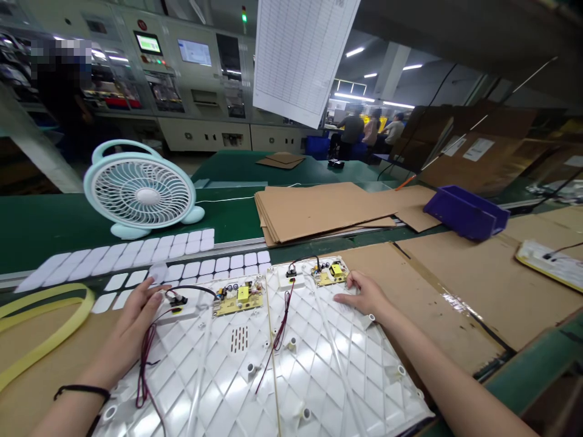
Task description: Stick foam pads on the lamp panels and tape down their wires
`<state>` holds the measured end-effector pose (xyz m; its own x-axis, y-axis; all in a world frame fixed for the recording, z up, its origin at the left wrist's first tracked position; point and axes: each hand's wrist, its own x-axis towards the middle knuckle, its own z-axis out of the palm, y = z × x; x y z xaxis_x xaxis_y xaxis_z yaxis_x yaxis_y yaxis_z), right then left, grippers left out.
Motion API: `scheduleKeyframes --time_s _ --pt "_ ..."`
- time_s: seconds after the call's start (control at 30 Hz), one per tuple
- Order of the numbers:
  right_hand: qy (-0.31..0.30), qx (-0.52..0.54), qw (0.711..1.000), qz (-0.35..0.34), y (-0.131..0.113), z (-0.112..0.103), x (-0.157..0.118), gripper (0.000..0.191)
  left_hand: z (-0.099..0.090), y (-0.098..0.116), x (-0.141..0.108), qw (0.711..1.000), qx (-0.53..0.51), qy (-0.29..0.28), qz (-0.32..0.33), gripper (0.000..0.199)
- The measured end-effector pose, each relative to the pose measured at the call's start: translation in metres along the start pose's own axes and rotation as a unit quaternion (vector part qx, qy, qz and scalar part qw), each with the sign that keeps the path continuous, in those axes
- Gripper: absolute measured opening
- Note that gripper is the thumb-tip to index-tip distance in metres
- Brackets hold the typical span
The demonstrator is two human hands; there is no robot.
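Two white plastic panels with ribbed backs lie side by side in front of me, the left panel (228, 370) and the right panel (346, 358). Each carries a yellow circuit board, the left board (239, 300) and the right board (331, 273), plus a tied dark red wire bundle. My left hand (132, 321) is at the left panel's upper left corner, beside a black connector (177, 300). A pale rounded pad (158, 273) shows at its closed fingertips. My right hand (364, 295) grips the right panel's edge near its board, thumb lying over the inner side.
White rounded pads (132, 255) lie in rows behind the panels. A light-blue fan (148, 194) stands at back left, cardboard sheets (319, 209) and a purple bin (467, 212) at back right. Yellow tape (54, 340) curves at left. A paper sheet (300, 54) hangs overhead.
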<state>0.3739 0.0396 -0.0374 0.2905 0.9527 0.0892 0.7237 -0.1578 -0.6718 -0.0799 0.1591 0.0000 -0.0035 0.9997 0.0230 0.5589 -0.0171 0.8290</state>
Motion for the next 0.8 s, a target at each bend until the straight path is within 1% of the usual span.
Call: scheduleKeyframes --time_s 0.13,0.27,0.43,0.5,0.57,0.63,0.7,0.73,0.77,0.8 --pt "0.01 0.016 1.0 0.024 0.001 0.004 0.002 0.044 -0.002 0.002 -0.004 1.0 0.0 -0.008 -0.005 0.067" --pt "0.014 0.041 0.999 0.01 0.006 0.006 0.003 0.037 -0.004 0.001 -0.005 1.0 -0.004 -0.028 -0.002 0.068" --pt "0.011 0.076 0.997 0.005 0.008 0.007 0.004 0.023 -0.005 -0.003 -0.008 0.999 -0.027 -0.022 0.006 0.066" --pt "0.006 0.09 0.996 0.007 0.007 0.006 0.002 0.02 -0.006 -0.001 -0.009 0.999 -0.042 -0.026 0.01 0.064" --pt "-0.008 0.106 0.994 0.011 0.004 0.002 -0.001 0.02 -0.008 0.003 -0.011 0.998 -0.061 -0.015 0.016 0.062" --pt "-0.034 0.12 0.992 0.012 0.001 -0.005 -0.006 0.024 -0.01 0.01 -0.013 0.996 -0.084 0.022 0.039 0.06" --pt "-0.06 0.145 0.987 0.018 -0.006 -0.016 -0.011 0.037 -0.015 0.02 -0.018 0.987 -0.124 0.066 0.074 0.058" --pt "-0.055 0.164 0.985 0.023 -0.013 -0.022 -0.013 0.044 -0.017 0.026 -0.023 0.981 -0.153 0.077 0.091 0.057" --pt "-0.035 0.186 0.982 0.025 -0.021 -0.027 -0.015 0.05 -0.019 0.034 -0.029 0.975 -0.184 0.077 0.102 0.056" --pt "-0.007 0.206 0.978 0.023 -0.033 -0.032 -0.016 0.052 -0.021 0.043 -0.036 0.969 -0.215 0.057 0.108 0.053"
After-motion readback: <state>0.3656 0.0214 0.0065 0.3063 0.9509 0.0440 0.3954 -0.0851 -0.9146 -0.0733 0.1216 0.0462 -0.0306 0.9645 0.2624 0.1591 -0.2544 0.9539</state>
